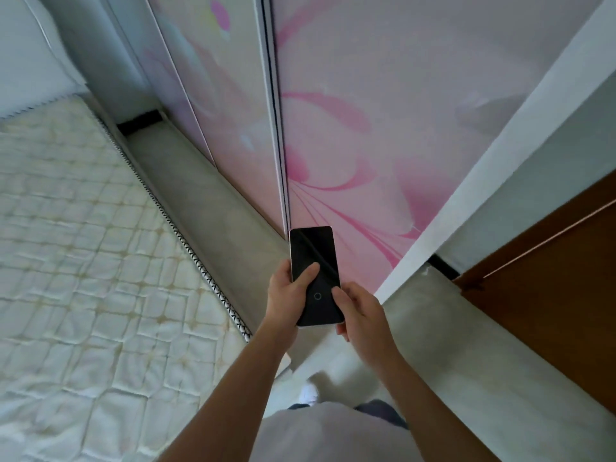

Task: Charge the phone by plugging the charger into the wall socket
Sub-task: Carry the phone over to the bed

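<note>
Two bare arms reach out over a light grey shirt [320,431]. Both hands hold one flat black phone with a dark screen [315,275]. Left hand [288,298] has its grip closed around the phone's left edge, thumb on the glass. Right hand [361,311] pinches the lower right corner. Left of the grip lies a white quilted mattress [83,261]. Past the grip stand pink flowered sliding doors [350,128].
</note>
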Demonstrator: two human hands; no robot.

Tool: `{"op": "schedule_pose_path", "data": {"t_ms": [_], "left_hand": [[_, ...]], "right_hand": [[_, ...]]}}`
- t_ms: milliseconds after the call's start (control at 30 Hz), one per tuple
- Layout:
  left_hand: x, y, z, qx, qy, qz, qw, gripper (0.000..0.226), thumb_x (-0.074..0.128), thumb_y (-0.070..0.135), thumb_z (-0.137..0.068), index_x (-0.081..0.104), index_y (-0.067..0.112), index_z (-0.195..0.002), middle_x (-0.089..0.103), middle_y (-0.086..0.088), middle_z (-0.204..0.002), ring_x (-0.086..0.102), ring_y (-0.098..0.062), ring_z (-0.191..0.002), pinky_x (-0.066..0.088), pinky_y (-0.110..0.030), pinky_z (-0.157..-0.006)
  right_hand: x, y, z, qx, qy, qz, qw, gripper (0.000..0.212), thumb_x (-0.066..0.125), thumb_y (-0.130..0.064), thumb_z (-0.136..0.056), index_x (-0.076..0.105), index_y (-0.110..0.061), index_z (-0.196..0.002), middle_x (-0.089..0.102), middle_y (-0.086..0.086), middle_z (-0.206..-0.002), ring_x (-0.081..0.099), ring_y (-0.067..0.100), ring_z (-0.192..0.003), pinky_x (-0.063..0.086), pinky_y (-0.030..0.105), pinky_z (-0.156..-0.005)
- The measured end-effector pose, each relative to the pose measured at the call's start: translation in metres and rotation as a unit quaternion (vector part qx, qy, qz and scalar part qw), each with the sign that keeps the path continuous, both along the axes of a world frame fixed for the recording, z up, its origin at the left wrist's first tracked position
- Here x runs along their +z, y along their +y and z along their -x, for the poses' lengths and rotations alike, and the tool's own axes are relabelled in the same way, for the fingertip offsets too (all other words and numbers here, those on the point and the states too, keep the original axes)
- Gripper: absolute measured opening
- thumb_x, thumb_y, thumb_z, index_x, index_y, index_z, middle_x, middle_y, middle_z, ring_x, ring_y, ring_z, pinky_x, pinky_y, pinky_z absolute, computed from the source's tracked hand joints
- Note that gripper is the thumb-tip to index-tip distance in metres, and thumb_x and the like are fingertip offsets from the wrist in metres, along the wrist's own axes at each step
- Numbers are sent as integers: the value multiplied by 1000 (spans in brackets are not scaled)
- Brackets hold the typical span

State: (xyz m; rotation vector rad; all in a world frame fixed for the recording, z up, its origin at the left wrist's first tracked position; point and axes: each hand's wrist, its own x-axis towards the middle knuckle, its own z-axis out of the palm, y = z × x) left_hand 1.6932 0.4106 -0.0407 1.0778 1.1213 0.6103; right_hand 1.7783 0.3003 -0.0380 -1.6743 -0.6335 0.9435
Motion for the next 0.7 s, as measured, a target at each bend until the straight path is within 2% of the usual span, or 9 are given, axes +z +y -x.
{"op": "schedule_pose_path", "data": {"t_ms": [67,167,333,533,700], "left_hand": [[-1,17,-3,15,-2,-7,1000,20,70,14,-88,64,3,-104,72,-14,-92,68,-22,-76,54,-28,-60],[-3,39,-7,35,2,-10,999,15,70,13,-89,66,7,-102,73,-17,-95,68,-27,-80,56,-37,-68],[-5,72,-17,79,15,-14,997,8,69,14,-89,64,18,-92,73,-18,-98,70,-34,-87,57,-45,-77],[-5,113,-41,158,2,-6,987,11,72,16,-86,65,15,-94,72,-22,-99,68,-45,-95,56,-58,-83],[-2,141,-69,200,-7,-6,980,13,71,16,-88,64,15,-99,72,-20,-101,69,-42,-94,57,-55,-81]], "right_hand": [[-1,20,-6,16,-2,-5,1000,23,50,-21,-100,60,-6,-86,55,-6,-56,50,7,-44,39,17,-42],[-4,47,-14,38,2,-3,999,22,50,-21,-100,61,-11,-83,55,-6,-55,49,8,-43,38,17,-41],[-13,90,-34,84,23,7,996,23,51,-29,-99,63,-11,-89,58,20,-69,56,20,-54,44,24,-45],[-10,144,-72,165,21,-3,986,21,51,-27,-100,63,-13,-90,60,23,-75,53,16,-52,42,20,-44],[-4,185,-104,211,26,-5,977,23,48,-25,-101,62,-12,-87,58,-6,-55,51,6,-43,38,16,-41]]}}
